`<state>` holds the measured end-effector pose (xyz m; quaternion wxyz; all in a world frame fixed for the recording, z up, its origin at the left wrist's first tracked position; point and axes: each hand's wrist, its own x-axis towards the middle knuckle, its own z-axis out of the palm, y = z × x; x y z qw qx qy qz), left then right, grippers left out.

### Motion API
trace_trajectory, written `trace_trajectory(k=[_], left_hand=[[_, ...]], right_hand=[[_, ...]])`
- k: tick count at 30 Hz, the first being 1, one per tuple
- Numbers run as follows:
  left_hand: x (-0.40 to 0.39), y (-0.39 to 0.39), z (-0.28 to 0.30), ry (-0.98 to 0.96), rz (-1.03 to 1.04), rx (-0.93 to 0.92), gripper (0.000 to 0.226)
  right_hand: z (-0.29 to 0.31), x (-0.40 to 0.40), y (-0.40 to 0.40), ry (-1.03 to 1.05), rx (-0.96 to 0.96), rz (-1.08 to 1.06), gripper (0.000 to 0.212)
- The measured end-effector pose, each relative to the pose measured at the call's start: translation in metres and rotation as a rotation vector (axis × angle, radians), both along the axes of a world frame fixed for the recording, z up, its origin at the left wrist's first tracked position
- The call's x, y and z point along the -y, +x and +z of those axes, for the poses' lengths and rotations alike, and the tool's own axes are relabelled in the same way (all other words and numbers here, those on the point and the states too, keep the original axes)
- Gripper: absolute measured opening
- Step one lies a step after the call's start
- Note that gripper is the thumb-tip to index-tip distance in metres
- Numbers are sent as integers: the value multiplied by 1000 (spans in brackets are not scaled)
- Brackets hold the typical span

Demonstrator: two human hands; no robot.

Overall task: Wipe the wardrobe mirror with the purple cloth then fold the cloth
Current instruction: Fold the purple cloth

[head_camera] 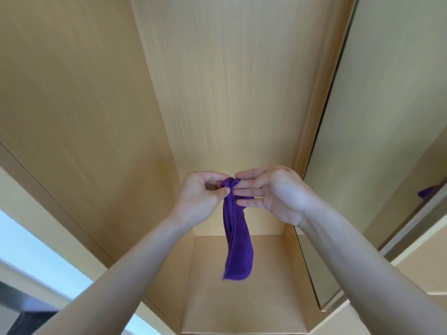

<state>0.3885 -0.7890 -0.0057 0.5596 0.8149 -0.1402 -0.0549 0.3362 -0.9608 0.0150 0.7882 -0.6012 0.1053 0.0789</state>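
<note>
The left hand pinches the top of the purple cloth, which hangs in front of the open wardrobe, the right hand flat-fingered against it, mirror apart; folding appears begun, not finished.

Purple cloth between both hands
</note>
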Motion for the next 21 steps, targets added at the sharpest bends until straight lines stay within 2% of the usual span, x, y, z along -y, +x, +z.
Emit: trace_trajectory(k=[3,6,10,12,15,19,21], left_hand=[[4,1,3,-42,49,65,32],[9,1,5,-59,132,128,31],[15,-5,4,4,27,178,22],[15,-7,4,47,-25,201,27],[8,-3,11,118,-55,258,27],[-6,6,25,70,-79,246,32],[-10,7,29,31,-75,248,32]], right_hand=[[7,-1,-5,-50,18,-1,28],[11,-2,-9,-113,30,-15,26],[10,-6,-14,-159,48,5,36],[10,-5,-15,-139,41,24,42],[8,0,-16,-172,83,42,41],[-8,20,-17,-377,224,-83,27],[-21,28,-19,-583,195,-114,48]])
